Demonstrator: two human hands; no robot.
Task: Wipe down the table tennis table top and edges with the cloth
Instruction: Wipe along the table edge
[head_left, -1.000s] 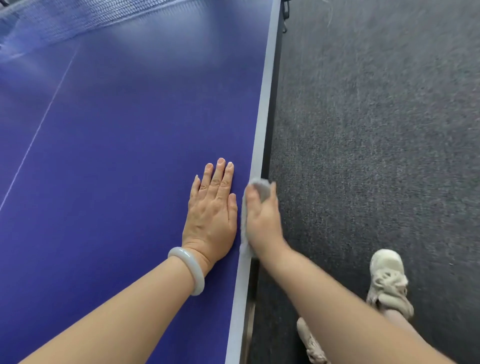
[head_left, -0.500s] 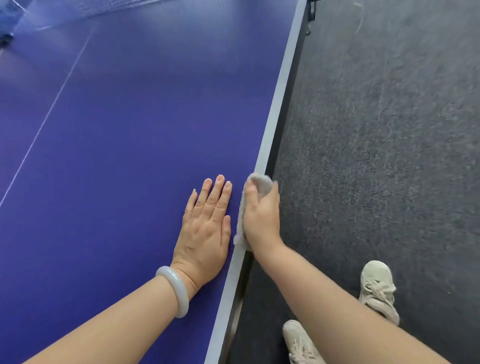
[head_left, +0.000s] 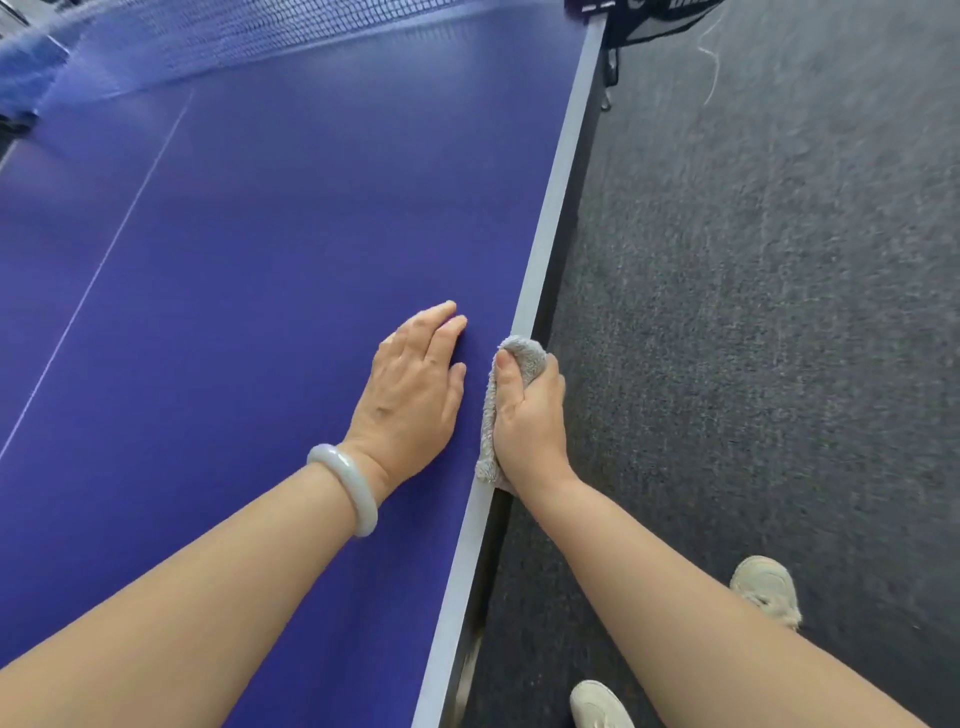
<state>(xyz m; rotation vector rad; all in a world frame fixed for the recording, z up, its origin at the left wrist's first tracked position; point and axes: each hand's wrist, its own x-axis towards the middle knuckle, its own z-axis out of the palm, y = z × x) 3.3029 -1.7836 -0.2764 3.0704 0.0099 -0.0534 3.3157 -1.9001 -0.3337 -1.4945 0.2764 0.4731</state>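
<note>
My right hand (head_left: 532, 421) covers most of the cloth (head_left: 519, 356), its fingers out of sight past the table edge (head_left: 550, 208). The net (head_left: 218, 36) is blurred; my right forearm (head_left: 675, 597) hides part of one shoe (head_left: 766, 587).

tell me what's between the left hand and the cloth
Nothing but a narrow strip of bare blue table top, seen in the head view. The left hand lies flat; the right hand grips the cloth.

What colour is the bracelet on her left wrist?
The bracelet is a pale, milky grey-white, smooth and plain, best seen in the head view.
</note>
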